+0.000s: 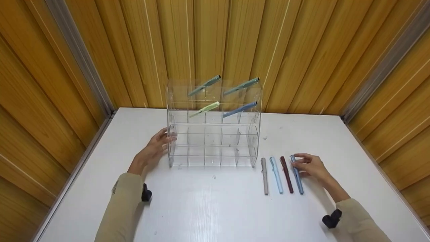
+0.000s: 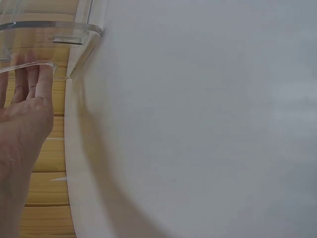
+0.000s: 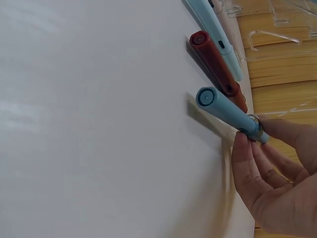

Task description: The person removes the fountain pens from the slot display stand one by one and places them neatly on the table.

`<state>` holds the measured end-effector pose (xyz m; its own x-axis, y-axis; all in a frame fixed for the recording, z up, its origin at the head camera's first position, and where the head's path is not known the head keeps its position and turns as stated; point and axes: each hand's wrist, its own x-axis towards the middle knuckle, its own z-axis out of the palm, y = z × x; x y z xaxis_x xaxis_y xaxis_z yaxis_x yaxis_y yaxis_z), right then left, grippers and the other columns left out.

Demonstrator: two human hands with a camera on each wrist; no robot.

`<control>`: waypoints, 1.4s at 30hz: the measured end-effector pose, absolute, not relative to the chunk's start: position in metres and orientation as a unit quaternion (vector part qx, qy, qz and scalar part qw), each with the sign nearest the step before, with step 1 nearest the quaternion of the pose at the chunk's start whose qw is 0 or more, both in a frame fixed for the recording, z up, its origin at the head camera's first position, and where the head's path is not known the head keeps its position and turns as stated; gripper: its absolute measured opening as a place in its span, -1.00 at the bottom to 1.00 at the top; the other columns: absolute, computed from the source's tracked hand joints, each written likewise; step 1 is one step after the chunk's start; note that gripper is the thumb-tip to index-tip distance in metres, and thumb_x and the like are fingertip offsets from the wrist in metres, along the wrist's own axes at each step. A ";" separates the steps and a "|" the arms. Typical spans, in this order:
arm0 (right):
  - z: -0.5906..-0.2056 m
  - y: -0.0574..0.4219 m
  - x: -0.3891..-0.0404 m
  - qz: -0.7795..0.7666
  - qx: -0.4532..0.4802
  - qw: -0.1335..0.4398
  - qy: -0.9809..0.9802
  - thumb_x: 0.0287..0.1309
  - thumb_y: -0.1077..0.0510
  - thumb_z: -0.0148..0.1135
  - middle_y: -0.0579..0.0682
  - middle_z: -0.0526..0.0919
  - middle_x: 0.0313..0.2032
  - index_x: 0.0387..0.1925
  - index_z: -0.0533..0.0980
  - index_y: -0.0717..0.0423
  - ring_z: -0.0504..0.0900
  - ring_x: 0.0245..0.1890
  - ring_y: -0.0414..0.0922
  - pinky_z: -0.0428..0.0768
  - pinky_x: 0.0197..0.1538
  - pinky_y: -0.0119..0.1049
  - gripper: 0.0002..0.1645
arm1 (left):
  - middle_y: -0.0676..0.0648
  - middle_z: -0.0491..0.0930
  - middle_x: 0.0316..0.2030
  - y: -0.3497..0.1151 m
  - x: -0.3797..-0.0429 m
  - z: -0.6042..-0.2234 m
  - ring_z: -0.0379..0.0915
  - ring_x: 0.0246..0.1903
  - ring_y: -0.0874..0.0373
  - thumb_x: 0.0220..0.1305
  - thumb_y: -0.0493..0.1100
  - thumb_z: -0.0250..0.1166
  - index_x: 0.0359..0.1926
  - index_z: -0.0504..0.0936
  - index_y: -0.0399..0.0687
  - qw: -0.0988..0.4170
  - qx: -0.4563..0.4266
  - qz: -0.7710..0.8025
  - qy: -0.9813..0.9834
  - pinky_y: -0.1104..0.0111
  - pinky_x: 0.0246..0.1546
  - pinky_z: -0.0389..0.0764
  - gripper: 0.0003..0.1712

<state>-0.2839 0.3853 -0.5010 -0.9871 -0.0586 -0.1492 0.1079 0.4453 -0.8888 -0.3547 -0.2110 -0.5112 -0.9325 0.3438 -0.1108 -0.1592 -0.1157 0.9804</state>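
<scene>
With our right hand [image 1: 310, 167] we pinch the blue pen [image 1: 298, 178], right of the dark red pen [image 1: 286, 174]. Our left hand [image 1: 153, 148], fingers extended, touches the clear rack [image 1: 215, 124]'s left side.

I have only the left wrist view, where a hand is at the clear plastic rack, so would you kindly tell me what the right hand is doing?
Observer: The right hand is pinching a light blue pen between thumb and fingers.

Operator: Thank you; and would you tell me whether any pens are in the rack?

Observer: Yes, the clear plastic rack holds four in its upper part: two grey-green pens, a pale green pen and a darker blue pen.
</scene>
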 end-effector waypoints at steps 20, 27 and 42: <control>-0.504 0.378 -0.285 -0.448 0.008 0.036 0.893 0.29 0.23 0.33 0.42 0.60 0.02 0.29 0.39 0.53 0.73 -0.21 -0.19 0.77 -0.31 -0.31 -0.35 | -0.19 -0.05 0.62 -0.212 -0.354 -0.508 -0.22 0.63 -0.14 0.47 -0.07 0.18 0.65 -0.25 0.01 0.172 0.064 0.746 0.641 -0.14 0.61 -0.21 -0.02; -0.506 0.378 -0.287 -0.440 0.009 0.031 0.898 0.29 0.23 0.34 0.37 0.60 0.00 0.30 0.38 0.53 0.72 -0.19 -0.16 0.77 -0.32 -0.30 -0.33 | -0.24 -0.05 0.61 -0.211 -0.355 -0.508 -0.22 0.62 -0.18 0.48 -0.09 0.15 0.65 -0.27 -0.03 0.170 0.079 0.748 0.637 -0.15 0.61 -0.21 -0.02; -0.497 0.378 -0.285 -0.429 0.000 0.004 0.903 0.39 0.15 0.24 0.41 0.61 0.00 0.29 0.40 0.51 0.73 -0.27 -0.12 0.74 -0.38 -0.35 -0.39 | -0.25 0.04 0.59 -0.212 -0.351 -0.512 -0.23 0.63 -0.17 0.49 -0.06 0.14 0.65 -0.27 0.01 0.170 0.076 0.740 0.646 -0.16 0.60 -0.22 -0.03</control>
